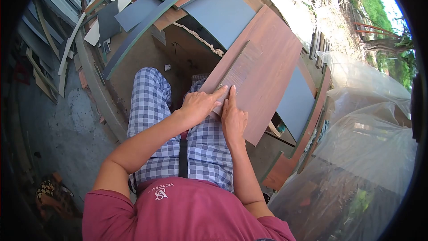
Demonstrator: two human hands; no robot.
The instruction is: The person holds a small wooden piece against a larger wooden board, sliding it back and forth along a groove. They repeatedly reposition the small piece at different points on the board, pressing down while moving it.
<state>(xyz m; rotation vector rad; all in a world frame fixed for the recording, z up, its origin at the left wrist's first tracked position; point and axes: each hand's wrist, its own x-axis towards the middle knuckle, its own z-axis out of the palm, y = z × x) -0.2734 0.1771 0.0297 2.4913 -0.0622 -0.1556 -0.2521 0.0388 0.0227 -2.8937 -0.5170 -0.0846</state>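
A brown wood-grain board (pixel 273 73) lies slanted across the work surface in front of my knees. On its left part rests a narrower strip (pixel 243 64) with a shiny, clear-looking surface. My left hand (pixel 199 106) reaches in from the left, its index fingertip on the lower part of the strip and its other fingers partly bent. Beside it, my right hand (pixel 234 119) has its index finger stretched out on the strip, its other fingers bent. The two index fingertips are close together but apart. Neither hand is wrapped round anything. Whatever lies directly under the fingertips is hidden.
Blue-grey panels (pixel 223 13) lie beyond the board, and another (pixel 295 102) is on its right. A long curved strip (pixel 147 24) crosses the upper left. Offcuts (pixel 108 20) are piled at the left. Clear plastic sheeting (pixel 356 151) covers things at the right.
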